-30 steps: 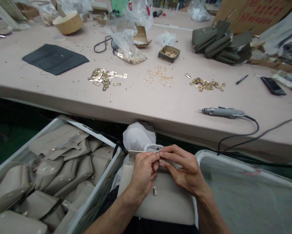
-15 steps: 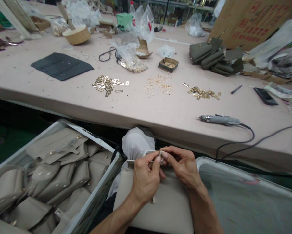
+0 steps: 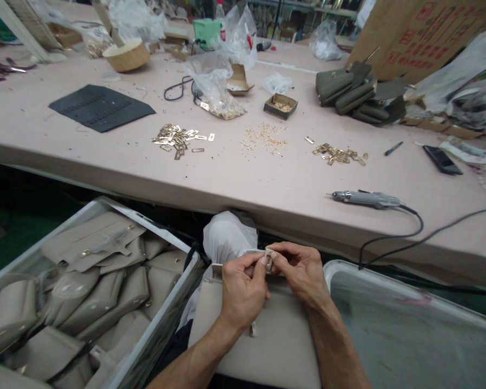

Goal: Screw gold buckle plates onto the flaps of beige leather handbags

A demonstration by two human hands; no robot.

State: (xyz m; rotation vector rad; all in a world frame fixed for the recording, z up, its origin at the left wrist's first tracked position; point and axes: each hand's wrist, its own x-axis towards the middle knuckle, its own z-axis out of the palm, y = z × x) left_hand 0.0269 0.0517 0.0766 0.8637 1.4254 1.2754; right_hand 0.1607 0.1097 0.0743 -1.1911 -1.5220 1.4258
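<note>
Beyond the fingers (image 3: 243, 263), a table (image 3: 234, 173), cut off at both ends. Left of the fingers, a crate (image 3: 165, 310) heaped with beige bags (image 3: 92, 300), near end out of view. Right of the fingers, a white-rimmed bin (image 3: 348, 266), also cut off. Far beyond the fingers and to the right, a carton (image 3: 421, 43), contents out of sight. Directly under the fingers, on the lap, a bag (image 3: 275, 337), partly covered by left hand (image 3: 245, 292) and right hand (image 3: 305, 275). Past the fingers, slightly left, a clear pouch (image 3: 222, 105) with metal pieces inside, too blurred to tell apart. Straight past the fingers, a small box (image 3: 277, 112) holding tiny gold parts. Pinched between thumbs and fingertips of both hands, above the bag, a small frame (image 3: 268, 260), mostly hidden; impossible to tell whether joined to the bag.
</note>
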